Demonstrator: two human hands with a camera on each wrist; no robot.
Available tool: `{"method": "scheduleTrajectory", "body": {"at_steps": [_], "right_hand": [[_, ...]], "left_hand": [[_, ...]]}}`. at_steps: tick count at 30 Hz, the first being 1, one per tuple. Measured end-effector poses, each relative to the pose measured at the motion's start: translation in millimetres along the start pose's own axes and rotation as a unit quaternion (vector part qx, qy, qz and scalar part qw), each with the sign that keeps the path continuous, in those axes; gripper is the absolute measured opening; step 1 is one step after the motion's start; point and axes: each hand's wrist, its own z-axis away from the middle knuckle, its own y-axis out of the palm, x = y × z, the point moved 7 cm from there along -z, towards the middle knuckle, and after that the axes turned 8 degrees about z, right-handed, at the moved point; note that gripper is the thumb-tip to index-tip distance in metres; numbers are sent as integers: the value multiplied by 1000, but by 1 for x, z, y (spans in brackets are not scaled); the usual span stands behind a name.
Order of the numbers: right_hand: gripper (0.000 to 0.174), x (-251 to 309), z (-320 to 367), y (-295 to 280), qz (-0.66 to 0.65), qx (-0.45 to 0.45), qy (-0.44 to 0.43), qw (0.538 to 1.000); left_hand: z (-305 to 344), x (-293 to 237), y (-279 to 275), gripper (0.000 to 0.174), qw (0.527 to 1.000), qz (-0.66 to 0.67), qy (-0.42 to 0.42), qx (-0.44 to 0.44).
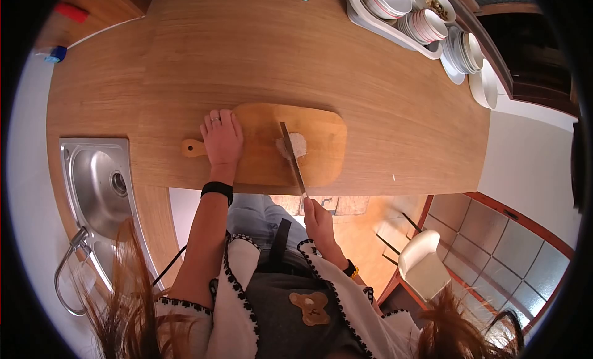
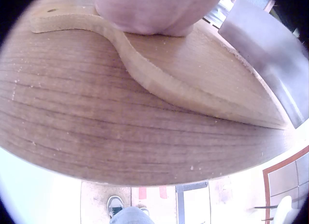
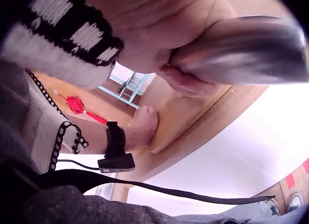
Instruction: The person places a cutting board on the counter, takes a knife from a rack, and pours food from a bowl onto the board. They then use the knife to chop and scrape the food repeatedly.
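On the wooden cutting board (image 1: 259,164) lies a small heap of pale minced food (image 1: 299,144). My right hand (image 1: 319,223) grips a cleaver (image 1: 292,152) by its metal handle (image 3: 241,50). Seen nearly edge-on from above, the blade crosses over the heap, pointing away from me. Its broad metal side (image 2: 265,55) shows in the left wrist view. My left hand (image 1: 222,139), with a ring on one finger, holds the board down beside its handle (image 1: 193,148), fingers bent at the far side. The heel of that hand (image 2: 154,16) sits on the wood.
A steel sink (image 1: 99,183) with a faucet (image 1: 79,244) is at the left. Bowls (image 1: 426,25) and stacked plates (image 1: 460,50) stand at the far right. A white chair (image 1: 423,266) is on the floor at lower right. The counter's near edge runs just below the board.
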Motion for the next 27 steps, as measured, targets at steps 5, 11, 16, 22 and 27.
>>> {"method": "scheduleTrajectory", "body": {"at_steps": [5, 11, 16, 22, 27], "right_hand": [[42, -2, 3, 0, -2, 4, 16, 1000], [41, -4, 4, -1, -6, 4, 15, 1000], [41, -6, 7, -2, -13, 0, 14, 1000], [41, -8, 8, -2, -21, -5, 20, 1000], [40, -10, 7, -1, -16, -3, 22, 1000]], "left_hand": [[1, 0, 1, 16, 1000, -1, 2, 7], [1, 0, -1, 17, 1000, -12, 8, -1], [2, -1, -1, 14, 1000, -7, 15, -6], [2, -1, -3, 11, 999, -8, 20, -27], [1, 0, -2, 13, 1000, 14, -2, -3]]}}
